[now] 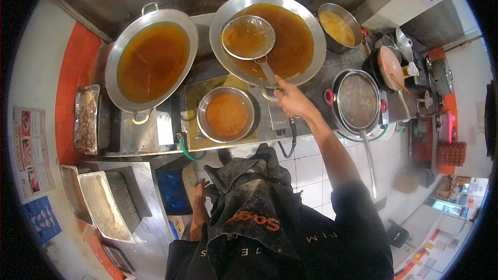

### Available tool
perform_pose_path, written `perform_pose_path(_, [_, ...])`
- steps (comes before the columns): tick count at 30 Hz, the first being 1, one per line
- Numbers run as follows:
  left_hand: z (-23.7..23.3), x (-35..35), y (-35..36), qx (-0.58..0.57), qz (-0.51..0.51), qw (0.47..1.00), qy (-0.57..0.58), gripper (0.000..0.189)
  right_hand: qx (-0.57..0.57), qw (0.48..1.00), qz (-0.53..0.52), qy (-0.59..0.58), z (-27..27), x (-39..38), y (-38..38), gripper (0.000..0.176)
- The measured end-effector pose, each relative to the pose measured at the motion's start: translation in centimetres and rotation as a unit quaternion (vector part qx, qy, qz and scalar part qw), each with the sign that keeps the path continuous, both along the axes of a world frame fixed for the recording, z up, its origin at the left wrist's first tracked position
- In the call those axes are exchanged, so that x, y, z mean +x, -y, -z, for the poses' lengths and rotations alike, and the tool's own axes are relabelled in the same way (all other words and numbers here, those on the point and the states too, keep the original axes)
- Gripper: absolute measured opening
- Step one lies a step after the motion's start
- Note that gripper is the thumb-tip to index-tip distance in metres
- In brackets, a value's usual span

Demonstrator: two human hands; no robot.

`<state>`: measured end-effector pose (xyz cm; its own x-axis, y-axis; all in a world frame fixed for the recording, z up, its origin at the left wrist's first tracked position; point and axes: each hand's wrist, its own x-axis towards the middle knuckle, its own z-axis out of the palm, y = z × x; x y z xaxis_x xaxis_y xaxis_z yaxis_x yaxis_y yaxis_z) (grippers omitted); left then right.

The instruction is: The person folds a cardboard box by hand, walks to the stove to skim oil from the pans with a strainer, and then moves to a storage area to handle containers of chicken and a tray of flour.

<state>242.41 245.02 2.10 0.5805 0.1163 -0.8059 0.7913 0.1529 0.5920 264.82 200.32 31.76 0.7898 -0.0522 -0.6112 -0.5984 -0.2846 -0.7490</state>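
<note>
Wide pan [319, 41]: brown liquid inside, the strainer already over it, so work looks under way; how much is left cannot be told.
Strainer [248, 37]: mesh end over the liquid, beyond the right hand; whether it dips in is unclear, and no solid load can be made out.
Right hand [293, 99]: closed around the strainer's handle, near the pan's near edge.
Left hand [199, 191]: low beside the apron [249, 202], fingers loosely curled; cannot tell whether it holds anything.
Bowl [203, 114]: orange-brown liquid inside, on the table [124, 146].

Round mesh strainer [248, 37], over brown liquid [295, 41], wide metal pan [319, 46] beneath
</note>
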Motion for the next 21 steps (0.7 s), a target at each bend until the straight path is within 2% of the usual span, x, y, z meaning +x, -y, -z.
perform_pose_path(2, [1.0, -0.6, -0.6, -0.007, 0.007, 1.0, 0.0, 0.048, 0.01, 1.0, -0.002, 0.0, -0.2, -0.2, 0.1, 0.062])
perform_pose_path(4, [2.7, -1.3, -1.4, -0.016, 0.029, 0.997, 0.07, 0.048, 0.02, 1.0, -0.004, 0.0, -0.5, -0.4, 0.1, 0.062])
perform_pose_path(7, [6.7, -2.0, -2.3, -0.027, 0.007, 1.0, 0.005, 0.047, 0.019, 1.0, -0.004, 0.007, -0.9, -0.9, 0.0, 0.061])
perform_pose_path(10, [2.8, -0.6, -0.9, 0.017, 0.022, 0.999, 0.016, 0.046, 0.011, 1.0, -0.015, 0.018, -1.0, -1.5, 0.3, 0.061])
perform_pose_path(15, [1.1, -0.4, -0.5, -0.011, 0.032, 0.999, 0.027, 0.045, 0.01, 0.999, -0.034, 0.016, -1.4, -2.6, 0.7, 0.061])
perform_pose_path(20, [1.7, -0.4, -0.8, -0.002, 0.048, 0.998, 0.03, 0.046, -0.044, 0.998, -0.028, 0.018, -2.4, -3.6, 0.2, 0.061])
perform_pose_path(21, [2.0, -0.3, -0.8, -0.006, 0.033, 0.999, 0.001, 0.047, -0.047, 0.998, -0.019, 0.024, -2.4, -3.8, 0.2, 0.06])
